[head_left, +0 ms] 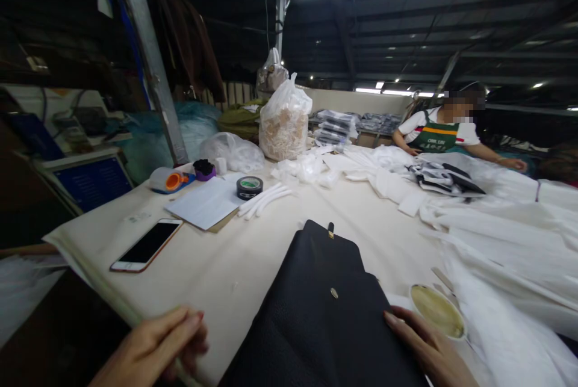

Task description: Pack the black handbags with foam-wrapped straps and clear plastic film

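Loosely bent, left hand (158, 342) hovered empty, left of black bag (320, 315); right hand (427, 345) touched bag's right edge, grip unclear. Bag lay on worktop (217, 275), phone (147, 245) to its left.

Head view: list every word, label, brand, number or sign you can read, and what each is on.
Nothing reads clearly enough to quote.
Co-worker's green apron: pale capitals with characters beneath, too blurred to read surely.
Black tape roll: print on its green inner label, too small to read.
Blue board: faint rows of marks, unreadable.
Metal oval on the black leather-like piece: no lettering can be made out.
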Motion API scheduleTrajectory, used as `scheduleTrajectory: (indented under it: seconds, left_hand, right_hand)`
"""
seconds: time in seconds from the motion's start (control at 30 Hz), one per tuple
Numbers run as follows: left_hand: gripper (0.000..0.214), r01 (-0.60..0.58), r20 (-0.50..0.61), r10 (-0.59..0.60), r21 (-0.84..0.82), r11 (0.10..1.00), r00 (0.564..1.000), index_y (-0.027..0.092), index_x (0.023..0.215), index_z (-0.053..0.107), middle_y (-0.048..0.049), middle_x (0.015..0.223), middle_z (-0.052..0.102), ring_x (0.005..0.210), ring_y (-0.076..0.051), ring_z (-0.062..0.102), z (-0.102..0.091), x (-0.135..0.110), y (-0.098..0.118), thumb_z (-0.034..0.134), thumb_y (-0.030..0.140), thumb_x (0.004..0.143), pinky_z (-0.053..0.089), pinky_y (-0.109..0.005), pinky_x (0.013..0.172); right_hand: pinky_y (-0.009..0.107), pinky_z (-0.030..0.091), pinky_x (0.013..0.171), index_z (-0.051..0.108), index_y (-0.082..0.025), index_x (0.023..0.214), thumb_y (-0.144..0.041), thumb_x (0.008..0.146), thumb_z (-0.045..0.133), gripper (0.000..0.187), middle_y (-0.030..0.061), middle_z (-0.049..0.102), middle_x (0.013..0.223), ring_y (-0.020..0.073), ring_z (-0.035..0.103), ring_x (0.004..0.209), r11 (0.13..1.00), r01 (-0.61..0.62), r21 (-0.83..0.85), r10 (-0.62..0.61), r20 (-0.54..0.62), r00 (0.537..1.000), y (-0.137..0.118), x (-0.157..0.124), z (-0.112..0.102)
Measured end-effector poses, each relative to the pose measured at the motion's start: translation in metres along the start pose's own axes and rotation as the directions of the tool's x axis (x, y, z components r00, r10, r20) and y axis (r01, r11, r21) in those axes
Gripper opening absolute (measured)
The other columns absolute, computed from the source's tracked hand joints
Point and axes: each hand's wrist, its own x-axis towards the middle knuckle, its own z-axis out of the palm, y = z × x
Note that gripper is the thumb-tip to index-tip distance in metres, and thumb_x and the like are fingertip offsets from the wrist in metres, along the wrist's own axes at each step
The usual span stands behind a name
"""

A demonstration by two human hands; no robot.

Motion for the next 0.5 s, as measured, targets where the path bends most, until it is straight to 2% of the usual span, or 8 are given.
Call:
scheduleTrajectory:
  seconds: [0.07,0.1,0.13,0.17,0.27,0.37,0.5]
  left_hand:
    - [0.049,-0.004,-0.014,0.002,-0.111,0.994,1.000,0.014,0.089,0.059,-0.0061,0.082,0.064,0.074,-0.019,0.060,0.007,0.030,0.019,0.036,0.057,0.086,0.045,-0.024,0.051]
    - [0.049,-0.002,0.045,0.008,-0.129,0.992,0.999,0.014,0.091,0.059,-0.0065,0.084,0.063,0.075,-0.020,0.059,0.014,0.047,0.029,0.041,0.058,0.082,0.044,-0.024,0.049]
    - [0.043,-0.005,0.120,0.018,-0.106,0.994,0.993,0.014,0.089,0.059,-0.0062,0.087,0.063,0.079,-0.021,0.059,0.024,0.062,0.037,0.053,0.054,0.075,0.044,-0.025,0.052]
    - [0.038,-0.015,0.141,0.027,-0.088,0.996,0.990,0.013,0.081,0.061,-0.0054,0.083,0.063,0.080,-0.021,0.058,0.034,0.077,0.043,0.063,0.049,0.068,0.045,-0.025,0.058]
    - [0.030,0.143,0.262,-0.078,-0.240,0.960,0.962,0.012,0.066,0.061,-0.0039,0.069,0.064,0.070,-0.020,0.057,0.063,0.108,0.042,0.073,0.033,0.049,0.043,-0.026,0.058]
    - [0.026,0.276,0.345,-0.165,-0.301,0.913,0.924,0.011,0.061,0.060,-0.0053,0.059,0.063,0.057,-0.020,0.057,0.074,0.121,0.027,0.070,0.027,0.043,0.043,-0.028,0.052]
    - [0.023,0.340,0.392,-0.206,-0.312,0.887,0.897,0.011,0.066,0.060,-0.0040,0.059,0.065,0.056,-0.019,0.060,0.064,0.118,0.019,0.068,0.020,0.047,0.047,-0.028,0.054]
  right_hand:
    - [0.034,0.052,0.066,0.064,-0.018,0.089,-0.052,0.064,0.063,0.043,0.0068,0.071,0.079,0.0265,0.067,0.075,0.993,-0.051,0.110,0.042,0.087,0.995,-0.004,-0.001,0.006]
    - [0.035,0.052,0.065,0.063,-0.018,0.090,-0.050,0.062,0.065,0.042,0.0068,0.071,0.079,0.0267,0.068,0.073,0.981,-0.081,0.177,0.059,0.126,0.990,-0.004,-0.002,0.009]
    - [0.035,0.053,0.063,0.062,-0.018,0.090,-0.048,0.061,0.067,0.043,0.0064,0.071,0.078,0.0265,0.068,0.069,0.967,-0.098,0.234,0.067,0.141,0.988,-0.002,-0.002,0.011]
    - [0.036,0.053,0.061,0.062,-0.018,0.090,-0.046,0.059,0.068,0.042,0.0057,0.071,0.077,0.0259,0.068,0.066,0.957,-0.102,0.272,0.069,0.128,0.989,0.001,-0.002,0.012]
    - [0.033,0.053,0.057,0.061,-0.019,0.083,-0.042,0.060,0.068,0.033,0.0034,0.070,0.069,0.0240,0.067,0.060,0.946,-0.081,0.314,0.066,0.058,0.996,0.017,-0.001,0.014]
    - [0.031,0.050,0.053,0.058,-0.019,0.081,-0.041,0.062,0.066,0.030,0.0021,0.068,0.060,0.0241,0.067,0.058,0.940,-0.102,0.326,0.077,0.087,0.993,0.032,0.004,0.016]
    - [0.030,0.049,0.054,0.053,-0.019,0.084,-0.035,0.064,0.062,0.027,0.0002,0.066,0.060,0.0209,0.065,0.056,0.948,-0.099,0.301,0.063,0.125,0.990,0.029,0.013,0.018]
